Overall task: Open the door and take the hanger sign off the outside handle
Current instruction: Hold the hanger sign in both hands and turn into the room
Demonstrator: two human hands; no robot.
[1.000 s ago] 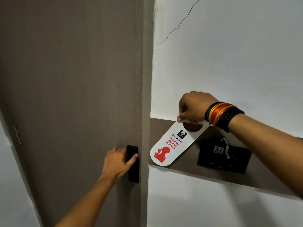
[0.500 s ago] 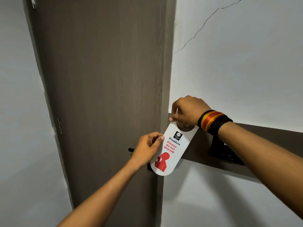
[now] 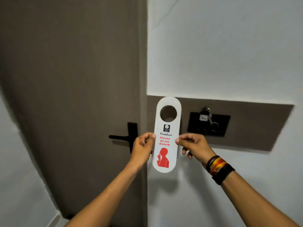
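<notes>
sign off the handle, held upright in both hands

the sign [image 3: 166, 136] hangs free of the door handle [image 3: 122, 137], which sits at its 9 o'clock; i'd keep light pinches on the side edges so the card stays flat. left hand [image 3: 143, 147] at 9 o'clock and right hand [image 3: 192, 145] at 3 o'clock each close thumb and fingers on its rim, the door [image 3: 73, 79] behind.

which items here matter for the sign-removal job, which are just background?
Job:
hanger sign, pinched by left hand and right hand
door
door handle

Background:
black wall panel with keys
wristbands
</notes>
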